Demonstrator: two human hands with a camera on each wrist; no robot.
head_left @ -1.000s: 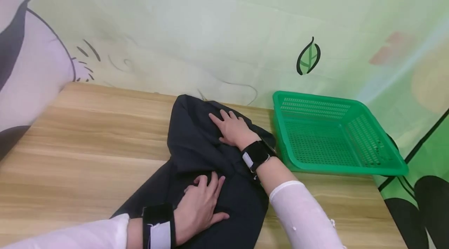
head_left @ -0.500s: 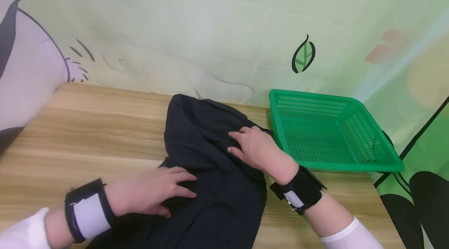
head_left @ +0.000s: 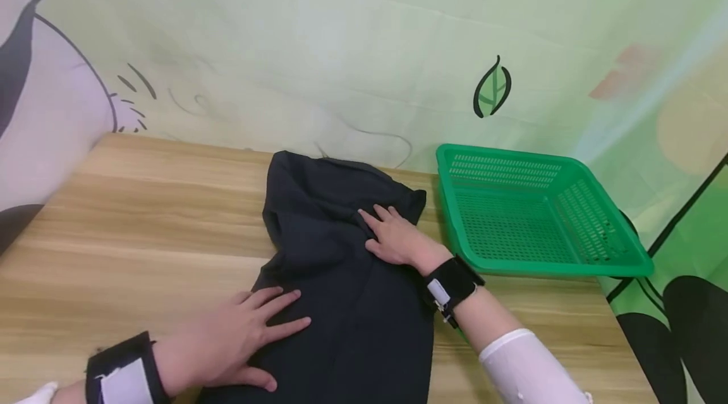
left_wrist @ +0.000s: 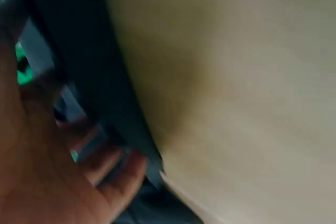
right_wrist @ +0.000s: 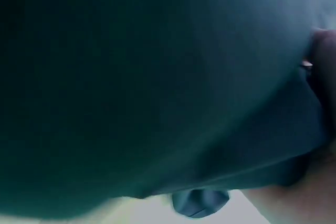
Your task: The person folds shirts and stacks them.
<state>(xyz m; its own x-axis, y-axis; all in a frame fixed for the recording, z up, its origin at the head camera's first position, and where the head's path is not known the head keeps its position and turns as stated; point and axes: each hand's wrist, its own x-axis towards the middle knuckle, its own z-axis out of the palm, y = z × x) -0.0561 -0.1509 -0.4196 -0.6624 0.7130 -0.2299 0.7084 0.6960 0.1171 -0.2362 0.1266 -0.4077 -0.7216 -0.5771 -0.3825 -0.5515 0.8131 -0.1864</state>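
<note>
A dark, nearly black piece of cloth (head_left: 347,303) stretches lengthwise over the wooden table (head_left: 165,220), rumpled at its far end and smoother toward me. My left hand (head_left: 227,341) lies across its left edge with the fingers spread. In the left wrist view those fingers (left_wrist: 126,179) are at the cloth's edge, beside bare wood. Farther up, my right hand (head_left: 400,241) rests on the cloth's right side, fingers spread and pointing to the far left. Dark cloth (right_wrist: 157,77) fills most of the right wrist view and hides much of that hand.
To the right of the cloth stands a green plastic basket (head_left: 446,202) with perforated walls and nothing in it. A printed backdrop (head_left: 256,62) hangs along the table's far edge. Both wrists wear black straps (head_left: 455,287).
My left hand has moved left from the cloth's middle to its left edge. The right hand has shifted toward me, and the cloth's far right corner has drawn in from the basket.
</note>
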